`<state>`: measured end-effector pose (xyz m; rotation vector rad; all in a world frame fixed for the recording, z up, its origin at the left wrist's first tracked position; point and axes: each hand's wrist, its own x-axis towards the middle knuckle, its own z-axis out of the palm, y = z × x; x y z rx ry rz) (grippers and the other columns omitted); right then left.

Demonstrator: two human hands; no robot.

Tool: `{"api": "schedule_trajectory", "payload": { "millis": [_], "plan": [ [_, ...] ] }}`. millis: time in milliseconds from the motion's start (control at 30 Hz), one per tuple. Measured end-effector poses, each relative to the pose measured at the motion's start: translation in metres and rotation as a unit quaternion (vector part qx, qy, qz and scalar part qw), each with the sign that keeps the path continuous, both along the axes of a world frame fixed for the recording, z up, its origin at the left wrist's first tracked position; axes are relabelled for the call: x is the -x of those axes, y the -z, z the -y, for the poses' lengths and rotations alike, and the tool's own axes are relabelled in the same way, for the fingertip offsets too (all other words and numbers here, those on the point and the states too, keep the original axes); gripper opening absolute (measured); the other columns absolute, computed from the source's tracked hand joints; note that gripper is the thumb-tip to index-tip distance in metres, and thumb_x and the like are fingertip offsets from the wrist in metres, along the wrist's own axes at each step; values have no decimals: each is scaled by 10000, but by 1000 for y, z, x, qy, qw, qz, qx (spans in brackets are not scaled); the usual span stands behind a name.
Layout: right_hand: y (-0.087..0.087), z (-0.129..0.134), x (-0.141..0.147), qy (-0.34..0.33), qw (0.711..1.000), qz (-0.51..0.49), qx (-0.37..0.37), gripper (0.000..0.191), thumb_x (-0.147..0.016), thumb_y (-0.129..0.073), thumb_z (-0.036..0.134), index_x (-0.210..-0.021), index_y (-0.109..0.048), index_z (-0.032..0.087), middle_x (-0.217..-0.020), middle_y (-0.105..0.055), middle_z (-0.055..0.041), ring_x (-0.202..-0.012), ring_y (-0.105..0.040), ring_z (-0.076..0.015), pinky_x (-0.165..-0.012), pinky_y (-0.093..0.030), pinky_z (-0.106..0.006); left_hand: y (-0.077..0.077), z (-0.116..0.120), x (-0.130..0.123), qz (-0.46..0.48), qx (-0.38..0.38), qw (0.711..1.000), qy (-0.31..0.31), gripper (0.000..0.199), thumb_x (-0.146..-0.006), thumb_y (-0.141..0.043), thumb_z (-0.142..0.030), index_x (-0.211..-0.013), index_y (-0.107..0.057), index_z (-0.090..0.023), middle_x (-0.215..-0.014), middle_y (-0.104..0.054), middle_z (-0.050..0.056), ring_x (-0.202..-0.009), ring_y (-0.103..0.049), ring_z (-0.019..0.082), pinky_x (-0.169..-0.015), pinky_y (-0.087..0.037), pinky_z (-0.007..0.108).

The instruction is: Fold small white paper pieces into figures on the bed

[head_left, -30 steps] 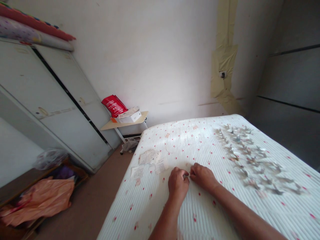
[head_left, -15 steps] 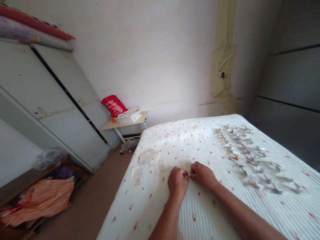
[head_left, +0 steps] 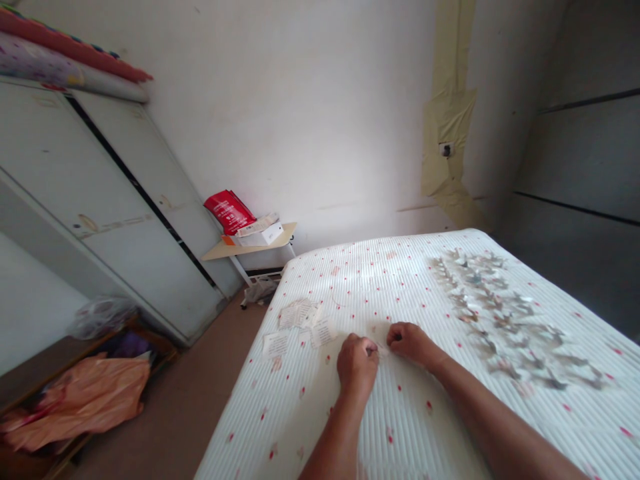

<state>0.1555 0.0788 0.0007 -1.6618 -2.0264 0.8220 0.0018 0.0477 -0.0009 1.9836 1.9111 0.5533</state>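
Observation:
On the bed, my left hand (head_left: 358,360) is closed in a pinch on a small piece of paper (head_left: 383,350), which pokes out pale and blurred between the hands. Just to its right, my right hand (head_left: 409,343) has its fingers curled together; whether they grip the paper's other side is hidden. Left of my hands lie several loose squares of printed paper (head_left: 276,344), partly overlapping. Over on the right, many small folded paper figures with pointed ends (head_left: 505,323) stand in rows.
Beneath everything is a bed (head_left: 370,417) with a white ribbed, red-dotted cover. Beyond its left side stands a small table (head_left: 215,252) with a red bag (head_left: 230,212) and a white box (head_left: 270,233). Grey cabinets (head_left: 100,200) line the left; an orange bag (head_left: 95,393) lies low there.
My right hand has moved slightly right, away from the left, widening the gap so more of the paper shows. My left hand stays almost in place.

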Motion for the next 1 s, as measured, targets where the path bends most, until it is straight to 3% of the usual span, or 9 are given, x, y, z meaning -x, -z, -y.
{"api": "schedule_trajectory", "payload": {
  "millis": [100, 400, 1000],
  "plan": [
    [-2, 3, 2, 10, 1000, -1, 8, 129, -659, -510, 139, -677, -635, 166, -730, -641, -13, -684, -573, -123, -574, -366, -189, 1, 0, 0, -2, -3, 1000, 2, 128, -772, -540, -208, -817, -658, -233, -898, -584, 4, -886, -535, 127, -737, -374, 208],
    [-6, 17, 19, 59, 990, 121, -46, 68, -684, -562, 222, -713, -601, 175, -788, -574, -17, -656, -533, -116, -545, -296, -221, -2, 0, -1, -17, 2, 1000, 0, 129, -781, -537, -217, -825, -658, -230, -903, -586, 11, -892, -541, 132, -746, -380, 214],
    [-5, 9, 7, 14, 998, 60, -16, 151, -642, -518, 91, -705, -631, 168, -816, -623, -29, -752, -566, -127, -655, -376, -193, 2, 1, 2, 1, -6, 1000, 19, 197, -783, -496, -117, -842, -650, -224, -923, -584, 8, -927, -528, 125, -799, -380, 207]
  ]
}}
